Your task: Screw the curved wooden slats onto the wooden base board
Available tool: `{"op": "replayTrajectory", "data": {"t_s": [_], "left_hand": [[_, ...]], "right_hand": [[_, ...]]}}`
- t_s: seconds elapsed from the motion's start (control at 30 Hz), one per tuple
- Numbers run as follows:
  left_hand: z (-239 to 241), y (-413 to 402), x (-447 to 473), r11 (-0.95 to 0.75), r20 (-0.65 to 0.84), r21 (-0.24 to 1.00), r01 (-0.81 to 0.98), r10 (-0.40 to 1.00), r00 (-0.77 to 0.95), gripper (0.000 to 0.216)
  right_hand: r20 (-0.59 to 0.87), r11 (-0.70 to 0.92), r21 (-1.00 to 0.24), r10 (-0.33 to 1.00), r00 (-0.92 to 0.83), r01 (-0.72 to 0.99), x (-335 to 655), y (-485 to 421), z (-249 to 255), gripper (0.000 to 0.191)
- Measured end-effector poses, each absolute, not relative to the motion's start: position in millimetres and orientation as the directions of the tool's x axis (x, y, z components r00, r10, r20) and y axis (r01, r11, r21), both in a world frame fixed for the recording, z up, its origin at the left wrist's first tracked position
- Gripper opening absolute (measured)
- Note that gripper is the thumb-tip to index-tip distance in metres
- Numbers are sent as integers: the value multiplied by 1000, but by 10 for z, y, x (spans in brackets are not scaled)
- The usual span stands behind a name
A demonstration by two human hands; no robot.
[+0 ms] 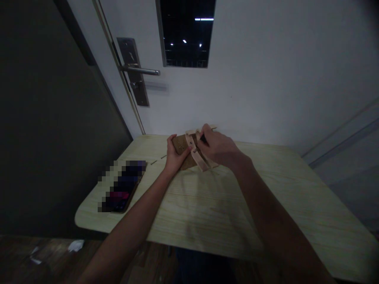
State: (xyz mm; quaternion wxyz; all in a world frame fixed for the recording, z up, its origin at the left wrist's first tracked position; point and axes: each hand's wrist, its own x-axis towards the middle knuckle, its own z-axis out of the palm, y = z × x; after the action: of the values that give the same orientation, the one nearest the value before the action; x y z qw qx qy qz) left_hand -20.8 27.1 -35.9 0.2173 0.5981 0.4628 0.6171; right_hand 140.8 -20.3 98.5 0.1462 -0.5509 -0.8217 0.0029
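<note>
A small brown board-like piece (179,144) with pale strips (200,161) across it is held at the far middle of the table. My left hand (174,158) grips its left end, with the thumb lying along the near side by a pale strip. Over the strips, my right hand (218,146) is closed with its fingertips drawn together. Something small and dark shows by those fingers, but I cannot make out what it is. Small dark holes or spots mark the strip beside my left thumb. My right hand covers much of the piece's right part.
Left on the table (189,217) lies a phone (130,183), partly pixelated. Two thin nail- or screw-like pieces (153,162) lie between it and my left hand. A white door with a metal handle (142,71) rises behind the table. Scraps of white paper (76,245) lie on the floor.
</note>
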Motion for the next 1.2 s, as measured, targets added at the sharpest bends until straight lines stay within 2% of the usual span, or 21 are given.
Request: {"op": "replayTrajectory", "data": {"t_s": [0.3, 0.4, 0.7, 1.0, 1.2], "left_hand": [[-341, 256, -199, -472, 534, 833, 287, 823, -194, 72], [-339, 254, -201, -474, 535, 831, 290, 824, -188, 73], [-350, 265, -206, -480, 540, 830, 284, 820, -190, 71], [-349, 261, -206, -464, 532, 831, 308, 825, -190, 72], [-342, 263, -202, -469, 537, 827, 310, 822, -188, 72]], "right_hand": [[308, 261, -26, 921, -241, 965, 1355, -166, 957, 35], [294, 244, -26, 929, -226, 969, 1340, -179, 963, 34], [229, 344, -87, 920, -318, 935, 1376, -255, 1029, 33], [264, 260, -30, 934, -243, 965, 1405, -173, 1007, 33], [286, 239, -48, 934, -216, 970, 1400, -160, 991, 38]]}}
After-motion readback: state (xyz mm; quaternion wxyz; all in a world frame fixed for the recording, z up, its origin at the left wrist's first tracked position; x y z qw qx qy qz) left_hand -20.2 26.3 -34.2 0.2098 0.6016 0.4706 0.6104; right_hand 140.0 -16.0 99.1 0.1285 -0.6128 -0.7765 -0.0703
